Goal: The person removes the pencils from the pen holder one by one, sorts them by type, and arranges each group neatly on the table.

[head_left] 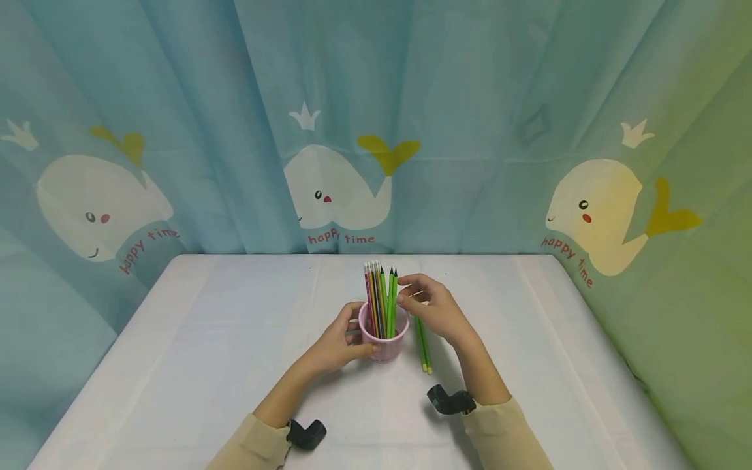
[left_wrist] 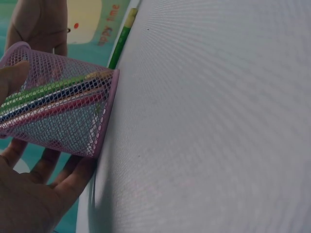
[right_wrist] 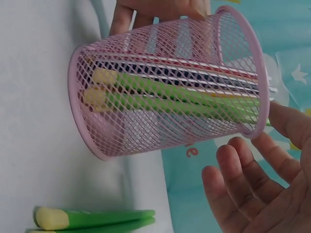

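Observation:
A pink mesh pencil cup (head_left: 386, 352) stands upright on the table. My left hand (head_left: 337, 341) grips it from the left, thumb on the near side and fingers round the far side. Inside lean several dark-tipped green pencils (head_left: 392, 307), their yellow ends down at the base in the right wrist view. Beside them are several pencils in red, yellow and dark stripes (head_left: 373, 300). My right hand (head_left: 433, 308) is at the cup's right rim, fingers spread apart, with thumb and forefinger close to the green tips. Two more green pencils (head_left: 422, 346) lie on the table under that hand.
The white table (head_left: 205, 365) ends at a blue-green curtain (head_left: 470, 98) printed with whales, which also hangs along both sides. A black wrist camera mount (head_left: 449, 399) sticks out from the right forearm, another mount (head_left: 307, 435) from the left.

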The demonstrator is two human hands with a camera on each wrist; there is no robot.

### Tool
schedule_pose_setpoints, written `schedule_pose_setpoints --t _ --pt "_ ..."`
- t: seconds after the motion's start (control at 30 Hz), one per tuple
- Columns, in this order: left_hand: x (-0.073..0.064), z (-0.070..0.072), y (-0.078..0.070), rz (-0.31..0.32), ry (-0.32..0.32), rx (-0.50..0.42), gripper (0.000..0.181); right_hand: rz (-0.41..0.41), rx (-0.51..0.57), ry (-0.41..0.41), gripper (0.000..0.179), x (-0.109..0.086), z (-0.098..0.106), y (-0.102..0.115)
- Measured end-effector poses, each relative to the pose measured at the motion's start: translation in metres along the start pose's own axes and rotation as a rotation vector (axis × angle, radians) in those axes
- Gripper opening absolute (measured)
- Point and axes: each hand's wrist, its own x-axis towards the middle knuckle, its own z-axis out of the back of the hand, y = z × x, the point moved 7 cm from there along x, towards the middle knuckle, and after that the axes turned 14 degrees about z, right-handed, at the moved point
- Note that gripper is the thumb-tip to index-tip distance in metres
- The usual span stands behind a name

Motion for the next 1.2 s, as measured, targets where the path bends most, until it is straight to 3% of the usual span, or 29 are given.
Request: schedule_pose_setpoints --t 0.3,0.63,1.2 --pt "0.001 -0.001 0.001 0.009 0.006 0.006 0.078 -0.027 -0.035 0.020 0.037 -0.001 -0.007 -0.002" --pt "-0.001 -0.002 -0.003 -0.008 0.017 -0.003 0.078 0.027 -0.035 0.026 0.034 -0.001 -0.006 0.003" --pt "-0.001 -0.001 -0.002 -0.016 0.028 -0.021 0.077 0.014 -0.034 0.014 0.020 0.000 -0.002 0.004"
